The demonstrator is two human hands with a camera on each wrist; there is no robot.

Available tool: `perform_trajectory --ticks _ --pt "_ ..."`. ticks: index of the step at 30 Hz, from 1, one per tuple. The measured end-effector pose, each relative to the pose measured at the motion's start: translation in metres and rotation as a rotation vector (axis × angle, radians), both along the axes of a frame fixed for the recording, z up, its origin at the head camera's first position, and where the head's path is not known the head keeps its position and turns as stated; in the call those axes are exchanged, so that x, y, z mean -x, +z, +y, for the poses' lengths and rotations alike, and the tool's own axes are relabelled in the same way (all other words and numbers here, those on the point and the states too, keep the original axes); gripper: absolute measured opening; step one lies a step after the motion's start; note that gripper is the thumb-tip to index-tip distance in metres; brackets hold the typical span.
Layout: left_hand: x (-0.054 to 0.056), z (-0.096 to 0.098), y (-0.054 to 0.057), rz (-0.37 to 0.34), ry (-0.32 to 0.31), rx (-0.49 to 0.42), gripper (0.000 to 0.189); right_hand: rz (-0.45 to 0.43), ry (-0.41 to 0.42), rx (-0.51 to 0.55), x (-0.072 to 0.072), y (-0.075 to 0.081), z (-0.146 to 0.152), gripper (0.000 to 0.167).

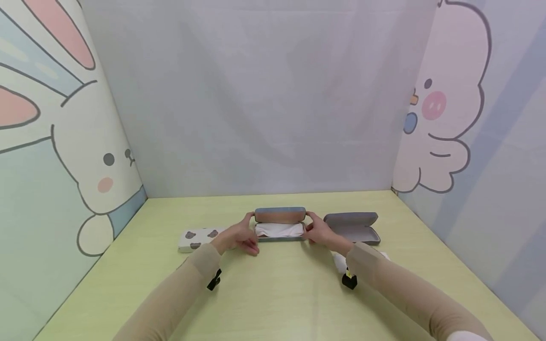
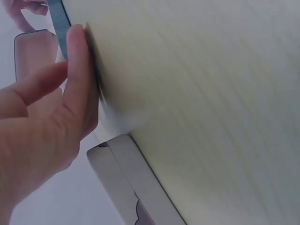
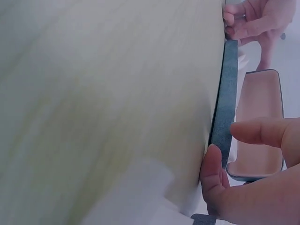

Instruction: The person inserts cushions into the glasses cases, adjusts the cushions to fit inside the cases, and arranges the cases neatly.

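A blue-grey glasses case with a pinkish-tan lining sits at the middle of the table, its lid raised. Folded inside it is a white cloth. My left hand holds the case's left end, one finger up at the lid's corner. At the opposite end, my right hand grips the case between thumb and fingers. The right wrist view has the right thumb and a finger close on the front wall, with the lid's tan lining behind them.
Left of my left hand lies a closed white glasses case with dark bear shapes. On the right stands an opened grey glasses case. A white item lies partly under my right sleeve. A pale curtain backs the table.
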State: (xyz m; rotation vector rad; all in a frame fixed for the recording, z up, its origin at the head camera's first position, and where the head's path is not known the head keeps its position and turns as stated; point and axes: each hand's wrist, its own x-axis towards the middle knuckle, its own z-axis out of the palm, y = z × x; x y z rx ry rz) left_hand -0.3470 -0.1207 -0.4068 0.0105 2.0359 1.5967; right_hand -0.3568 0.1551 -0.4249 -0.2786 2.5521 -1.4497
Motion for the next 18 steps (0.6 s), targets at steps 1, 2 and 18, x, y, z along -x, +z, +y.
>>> perform_trajectory --ticks 1,2,18 --pt "0.000 0.001 -0.001 0.005 0.009 -0.006 0.101 -0.006 0.009 0.009 0.001 0.000 0.001 0.084" --pt "0.001 0.001 -0.002 0.010 0.016 -0.009 0.101 -0.012 0.016 0.020 0.001 0.000 0.001 0.086" --pt "0.003 0.005 -0.013 0.067 0.051 -0.015 0.101 -0.055 0.037 0.050 0.007 0.001 0.005 0.097"
